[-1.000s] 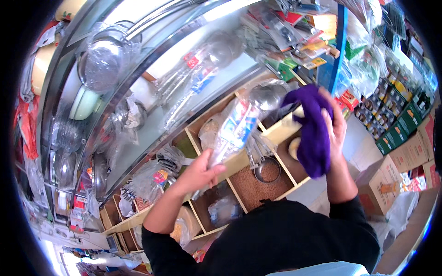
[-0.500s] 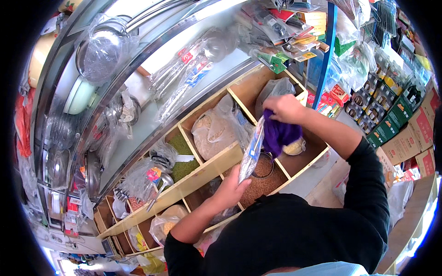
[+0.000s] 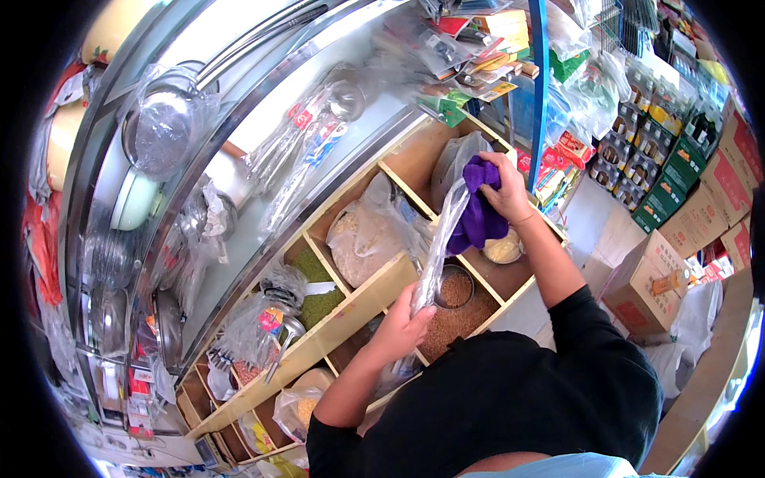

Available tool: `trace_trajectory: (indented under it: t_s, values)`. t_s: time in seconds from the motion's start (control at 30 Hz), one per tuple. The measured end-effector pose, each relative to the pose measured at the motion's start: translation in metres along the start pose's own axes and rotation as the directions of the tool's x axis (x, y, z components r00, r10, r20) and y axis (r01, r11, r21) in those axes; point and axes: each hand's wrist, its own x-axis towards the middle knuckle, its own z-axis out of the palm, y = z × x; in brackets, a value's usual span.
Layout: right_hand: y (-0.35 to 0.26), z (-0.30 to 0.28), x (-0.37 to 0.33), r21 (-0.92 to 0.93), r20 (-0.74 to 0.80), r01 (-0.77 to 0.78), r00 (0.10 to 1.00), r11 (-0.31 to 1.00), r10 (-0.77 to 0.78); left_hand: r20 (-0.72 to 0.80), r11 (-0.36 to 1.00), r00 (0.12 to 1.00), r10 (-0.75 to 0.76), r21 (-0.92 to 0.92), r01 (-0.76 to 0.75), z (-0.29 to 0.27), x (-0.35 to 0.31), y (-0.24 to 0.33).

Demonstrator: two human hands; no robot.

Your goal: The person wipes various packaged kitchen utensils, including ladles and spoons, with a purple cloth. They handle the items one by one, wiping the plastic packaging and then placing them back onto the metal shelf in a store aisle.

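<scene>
My left hand (image 3: 401,328) is closed around the lower end of a long, narrow item in clear plastic wrap (image 3: 437,253); what lies inside the wrap I cannot make out. At its upper end, my right hand (image 3: 504,190) grips a bunched purple cloth (image 3: 476,227) against the plastic. The item slants upward to the right above a divided wooden bin. Below it, a round metal container (image 3: 455,288) sits in a compartment of brown grain (image 3: 448,328).
Other compartments hold green beans (image 3: 320,307) and a bag of pale grain (image 3: 355,243). A ladle (image 3: 291,331) lies with several bagged utensils. To the left is a metal-framed shelf with wrapped pans (image 3: 163,119). Cardboard boxes (image 3: 645,287) and bottle packs (image 3: 637,163) stand at right.
My right forearm has swung down and inward, and the hand now grips the cloth from its right side. The wrapped item stands steeper, its blue label turned out of sight. The view has shifted slightly.
</scene>
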Motion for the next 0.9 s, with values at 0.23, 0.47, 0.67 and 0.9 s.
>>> trace_trajectory:
  t_s: [0.23,0.47,0.67,0.9]
  values:
    - [-0.01,-0.023,-0.001,-0.119,0.117,0.152,0.983,0.981,-0.138,0.04,0.981,0.997,-0.07,-0.178,0.077,-0.005,-0.006,0.0]
    - [-0.015,-0.025,0.004,-0.146,0.464,0.15,0.883,0.978,-0.066,0.005,0.96,0.993,-0.122,-0.253,0.119,-0.016,-0.003,-0.002]
    - [0.026,-0.054,0.006,-0.094,0.19,-0.301,0.93,0.949,0.314,-0.235,0.938,0.967,-0.103,-0.347,0.016,-0.035,-0.004,-0.006]
    - [-0.042,0.016,0.006,-0.134,0.038,0.23,0.973,0.964,-0.227,0.085,0.855,0.996,-0.009,-0.517,0.052,-0.019,0.012,-0.002]
